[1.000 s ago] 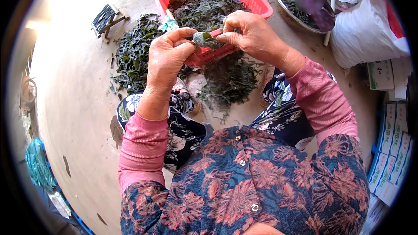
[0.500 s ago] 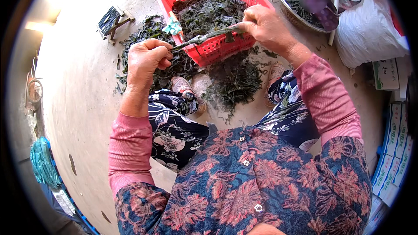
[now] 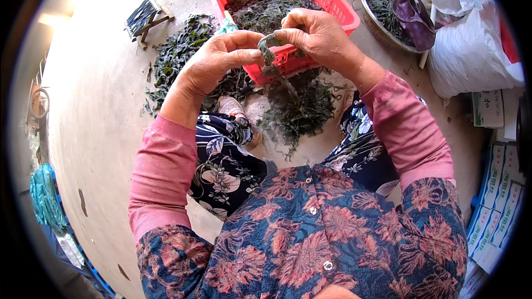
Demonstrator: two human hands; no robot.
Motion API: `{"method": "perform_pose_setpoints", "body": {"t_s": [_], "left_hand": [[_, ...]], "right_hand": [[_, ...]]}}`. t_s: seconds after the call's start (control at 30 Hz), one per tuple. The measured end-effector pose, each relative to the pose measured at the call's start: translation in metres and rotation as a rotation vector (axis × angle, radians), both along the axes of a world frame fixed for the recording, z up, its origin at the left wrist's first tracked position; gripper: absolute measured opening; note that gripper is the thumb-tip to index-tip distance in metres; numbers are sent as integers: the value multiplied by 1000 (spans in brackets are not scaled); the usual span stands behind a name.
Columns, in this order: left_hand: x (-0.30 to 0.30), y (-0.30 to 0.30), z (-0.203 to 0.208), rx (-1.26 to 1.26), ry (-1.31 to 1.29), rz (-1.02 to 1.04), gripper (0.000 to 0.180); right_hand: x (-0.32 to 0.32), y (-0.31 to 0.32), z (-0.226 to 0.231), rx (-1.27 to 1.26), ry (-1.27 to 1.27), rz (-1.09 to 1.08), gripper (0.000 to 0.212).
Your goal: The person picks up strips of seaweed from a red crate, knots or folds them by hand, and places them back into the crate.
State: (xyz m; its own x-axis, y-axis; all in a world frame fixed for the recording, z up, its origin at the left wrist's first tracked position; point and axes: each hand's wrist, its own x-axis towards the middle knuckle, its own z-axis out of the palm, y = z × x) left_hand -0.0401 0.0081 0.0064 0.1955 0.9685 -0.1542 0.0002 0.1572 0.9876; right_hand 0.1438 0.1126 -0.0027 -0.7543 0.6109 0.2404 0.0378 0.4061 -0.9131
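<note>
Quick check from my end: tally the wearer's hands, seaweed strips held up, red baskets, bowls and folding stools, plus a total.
Hands: 2 (left hand, right hand)
Held seaweed strip: 1
Red basket: 1
Bowl: 1
Folding stool: 1
Total: 6

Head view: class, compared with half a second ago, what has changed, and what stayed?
The left hand has moved right and slightly up, the right hand left, bringing them close together. The dark green strip, stretched out between them before, is now slack and bent, part hanging down. Whether the left hand still grips it is unclear. The red basket and the leafy pile on the floor stayed put.
</note>
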Motion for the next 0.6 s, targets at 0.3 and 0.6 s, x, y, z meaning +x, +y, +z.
{"method": "perform_pose_setpoints", "body": {"t_s": [0.3,0.6], "left_hand": [[-20,0,-19,44,145,111,24],[-67,15,-64,-23,815,231,14]], "right_hand": [[-28,-2,-17,381,-111,-198,22],[-60,-6,-54,821,-392,-69,10]]}}
